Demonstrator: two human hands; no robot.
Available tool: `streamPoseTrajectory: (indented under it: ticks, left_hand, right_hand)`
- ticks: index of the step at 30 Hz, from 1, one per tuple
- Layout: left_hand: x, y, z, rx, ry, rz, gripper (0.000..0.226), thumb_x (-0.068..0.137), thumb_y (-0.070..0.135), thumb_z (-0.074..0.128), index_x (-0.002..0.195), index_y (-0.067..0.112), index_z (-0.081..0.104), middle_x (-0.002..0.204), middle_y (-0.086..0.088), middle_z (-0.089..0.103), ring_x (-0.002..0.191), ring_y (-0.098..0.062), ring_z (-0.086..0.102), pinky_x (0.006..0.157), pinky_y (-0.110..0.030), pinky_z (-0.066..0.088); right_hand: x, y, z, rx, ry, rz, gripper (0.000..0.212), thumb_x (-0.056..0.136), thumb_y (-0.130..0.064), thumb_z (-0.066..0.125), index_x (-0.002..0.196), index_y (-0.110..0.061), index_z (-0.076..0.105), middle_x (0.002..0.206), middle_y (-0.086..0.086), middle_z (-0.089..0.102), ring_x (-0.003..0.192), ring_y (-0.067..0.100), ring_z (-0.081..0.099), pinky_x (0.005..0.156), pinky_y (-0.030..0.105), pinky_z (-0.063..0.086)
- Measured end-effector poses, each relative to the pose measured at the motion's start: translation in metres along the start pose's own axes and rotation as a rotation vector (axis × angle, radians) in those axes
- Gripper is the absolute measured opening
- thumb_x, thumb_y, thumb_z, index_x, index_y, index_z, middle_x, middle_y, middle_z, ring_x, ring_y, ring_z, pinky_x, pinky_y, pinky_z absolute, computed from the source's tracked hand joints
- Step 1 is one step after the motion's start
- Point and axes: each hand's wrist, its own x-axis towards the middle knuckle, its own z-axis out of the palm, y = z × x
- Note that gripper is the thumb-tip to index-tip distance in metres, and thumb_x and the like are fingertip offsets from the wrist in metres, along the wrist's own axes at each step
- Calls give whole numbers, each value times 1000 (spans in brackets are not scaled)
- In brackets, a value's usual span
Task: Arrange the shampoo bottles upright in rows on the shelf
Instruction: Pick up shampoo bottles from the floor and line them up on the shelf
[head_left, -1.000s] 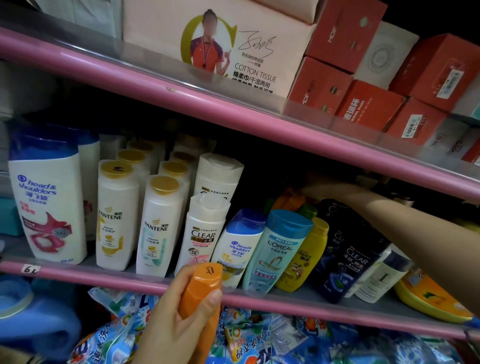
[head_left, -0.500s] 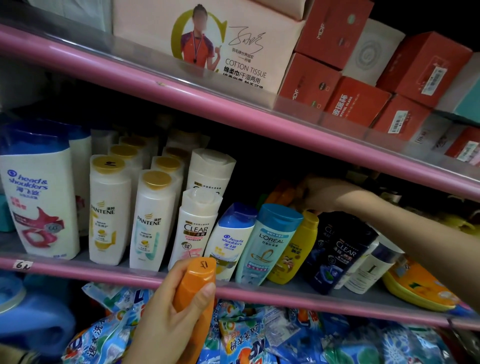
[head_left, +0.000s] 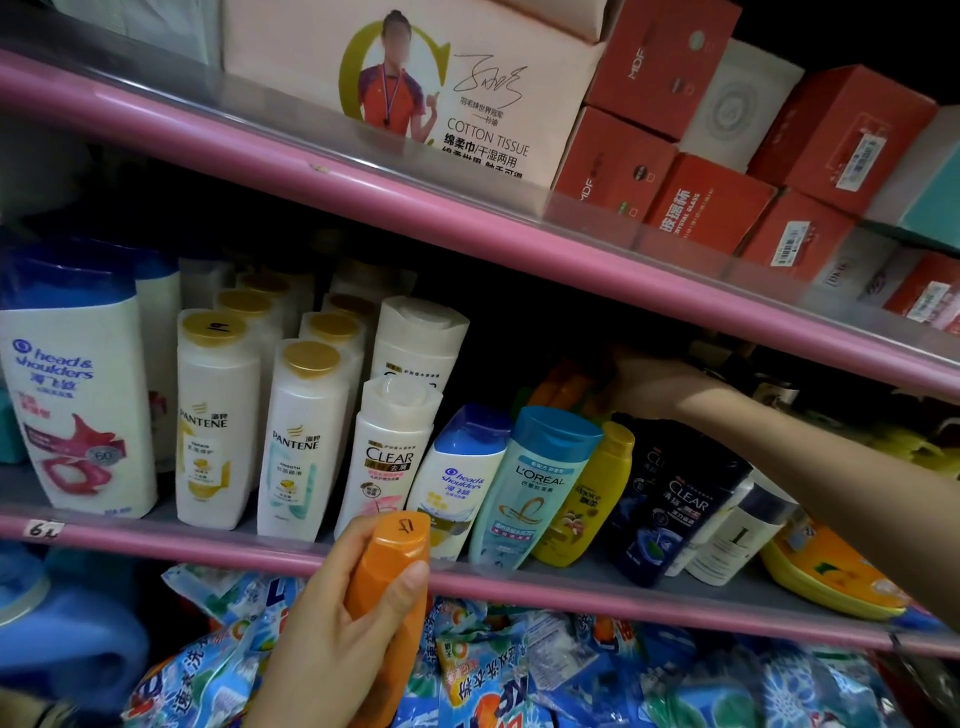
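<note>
left hand (head_left: 332, 629): fingers wrapped round orange bottle (head_left: 387, 582) | right hand (head_left: 649, 382): deep in shelf (head_left: 519, 582), grip unclear

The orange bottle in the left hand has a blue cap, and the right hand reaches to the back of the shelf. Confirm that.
Not quite. In the head view the orange bottle gripped by the left hand has an orange cap, not blue. The right hand does reach to the back of the shelf.

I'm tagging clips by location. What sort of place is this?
Most likely a small shop's toiletries aisle: branded shampoo bottles in rows, a handwritten price tag on the pink shelf edge, boxed tissues stacked above.
</note>
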Motion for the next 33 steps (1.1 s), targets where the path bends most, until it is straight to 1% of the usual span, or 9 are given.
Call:
streamPoseTrajectory:
  ticks: [7, 10, 15, 20, 23, 25, 27, 31, 33]
  left_hand:
    - [0, -2, 2, 12, -4, 0, 36, 65, 62, 56, 95, 75, 42, 94, 36, 61, 79, 11, 62, 65, -24, 49]
    - [1, -4, 3, 12, -5, -8, 36, 66, 62, 57, 97, 74, 43, 94, 35, 61, 79, 10, 63, 65, -23, 49]
    - [1, -8, 2, 15, -4, -3, 36, 68, 61, 58, 99, 72, 43, 96, 33, 62, 81, 6, 65, 71, -28, 52]
    - [1, -7, 4, 18, -7, -2, 36, 65, 62, 57, 96, 74, 43, 94, 32, 63, 80, 1, 67, 68, -24, 52]
    - [0, -7, 4, 15, -4, -18, 35, 65, 60, 58, 95, 73, 44, 90, 26, 65, 78, -6, 68, 68, -29, 54]
    - [1, -8, 3, 21, -2, -13, 36, 64, 61, 58, 95, 73, 44, 91, 26, 65, 81, -8, 67, 71, -35, 56]
    - [1, -10, 3, 21, 6, -10, 37, 63, 62, 59, 96, 72, 45, 92, 19, 66, 84, -9, 67, 74, -36, 56]
    - [1, -11, 5, 19, -11, 10, 35, 68, 57, 59, 96, 72, 44, 93, 32, 63, 80, 2, 66, 67, -27, 51]
    - [1, -10, 5, 15, -13, 14, 34, 69, 56, 60, 98, 69, 46, 94, 32, 63, 79, 5, 65, 67, -28, 52]
  right_hand:
    - [3, 1, 2, 30, 42, -29, 48, 82, -25, 71, 126, -16, 55, 122, 5, 61, 109, 17, 55, 89, 29, 48]
    - [6, 2, 3, 13, 44, -11, 54, 82, -29, 71, 130, -15, 52, 126, 6, 58, 115, 21, 54, 94, 32, 48]
    - [5, 2, 4, -18, 51, -1, 53, 82, -31, 70, 130, -15, 51, 125, 7, 58, 113, 22, 54, 83, 26, 44]
    - [-4, 2, -3, 22, 11, -51, 45, 88, -33, 64, 129, -20, 53, 126, 4, 59, 113, 20, 55, 97, 32, 45]
    - [-22, 2, -9, -42, 10, 10, 39, 93, -46, 51, 117, -16, 56, 107, 7, 66, 97, 25, 62, 83, 35, 51]
    - [-37, 8, -10, 53, -59, 29, 33, 94, -45, 49, 103, -16, 60, 93, 10, 70, 83, 25, 69, 80, 39, 57]
    - [-51, 14, -5, 198, -102, 41, 31, 93, -46, 49, 108, -20, 59, 91, 6, 70, 79, 20, 71, 79, 39, 59]
    - [-70, 28, 36, 288, 37, 21, 45, 89, -46, 57, 126, -24, 46, 100, -2, 66, 84, 13, 66, 76, 31, 57]
    - [-80, 31, 72, 487, 76, 26, 49, 84, -40, 67, 124, -20, 46, 105, -4, 65, 90, 12, 65, 80, 33, 57]
